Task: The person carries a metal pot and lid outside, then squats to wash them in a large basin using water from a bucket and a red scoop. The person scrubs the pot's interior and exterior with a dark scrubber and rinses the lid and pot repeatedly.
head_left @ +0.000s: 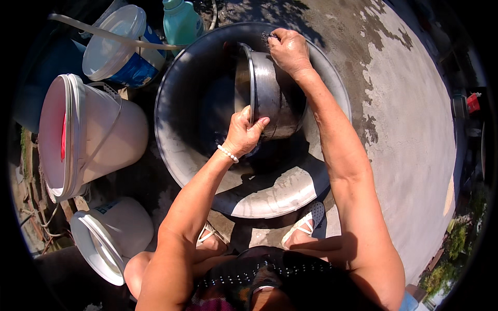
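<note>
A metal pot (268, 85) is tilted on its side inside a wide grey metal basin (270, 199). My left hand (243, 132) is closed on the pot's near rim, with the thumb pressed against its outer side. Beyond the pot, near the basin's far edge, my right hand (290, 51) pinches a dark, wiry scrubber (268, 38), only a little of which shows past the fingers. Deep shadow hides much of the basin's bottom. A white bead bracelet (228, 154) circles my left wrist.
At the left stand a large white bucket (114, 135) with something red inside, a smaller white bucket (127, 225) and a blue-and-white bucket (137, 65). A pale hose (109, 34) crosses near a teal bottle (181, 23). Wet patches mark the concrete (410, 129) on the right.
</note>
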The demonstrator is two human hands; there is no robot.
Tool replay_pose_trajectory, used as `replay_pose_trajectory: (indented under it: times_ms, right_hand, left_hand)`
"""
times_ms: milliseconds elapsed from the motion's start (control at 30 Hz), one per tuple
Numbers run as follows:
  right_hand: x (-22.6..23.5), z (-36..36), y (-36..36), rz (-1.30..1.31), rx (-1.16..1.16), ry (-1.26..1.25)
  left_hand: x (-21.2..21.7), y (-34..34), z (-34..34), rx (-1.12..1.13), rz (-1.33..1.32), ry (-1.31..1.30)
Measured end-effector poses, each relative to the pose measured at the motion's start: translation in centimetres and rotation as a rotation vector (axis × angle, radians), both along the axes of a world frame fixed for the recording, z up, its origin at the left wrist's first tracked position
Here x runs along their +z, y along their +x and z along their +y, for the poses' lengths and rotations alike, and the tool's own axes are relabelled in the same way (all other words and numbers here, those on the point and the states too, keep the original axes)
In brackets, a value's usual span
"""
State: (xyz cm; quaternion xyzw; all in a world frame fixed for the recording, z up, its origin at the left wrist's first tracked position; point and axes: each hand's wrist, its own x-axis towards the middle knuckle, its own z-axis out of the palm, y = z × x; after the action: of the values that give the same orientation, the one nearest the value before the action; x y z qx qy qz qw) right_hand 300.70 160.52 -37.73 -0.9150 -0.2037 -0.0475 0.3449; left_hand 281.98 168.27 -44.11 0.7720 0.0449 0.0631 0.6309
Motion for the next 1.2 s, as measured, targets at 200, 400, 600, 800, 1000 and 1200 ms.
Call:
replay_pose_trajectory:
  times_ms: [200,400,600,800,1000,1200]
  right_hand:
    - [-3.6,-8.2,-13.6,-0.542,0.204,-0.099]
    - [-1.9,-3.3,-3.0,-0.245,-0.058,-0.142]
    - [-1.7,-3.9,-6.7,-0.338,0.022,-0.168]
    - [-3.1,-6.2,-8.9,-0.513,0.015,-0.055]
    - [-1.4,-4.7,-0.4,-0.089,-0.078,-0.321]
    - [-5.2,-8.6,-13.1,-0.6,0.061,-0.139]
  left_hand:
    - [1.2,0.4,-1.0,0.069,-0.071,-0.148]
    - [0.8,0.1,-1.2,0.048,-0.063,-0.033]
    - [0.3,0.3,-0.6,0.101,-0.043,-0.05]
    - [0.1,0.4,-0.5,0.051,-0.033,-0.037]
    - [0.4,0.5,-0.7,0.017,-0.027,-0.009]
    - [0.5,0.1,-0.4,0.032,-0.024,-0.119]
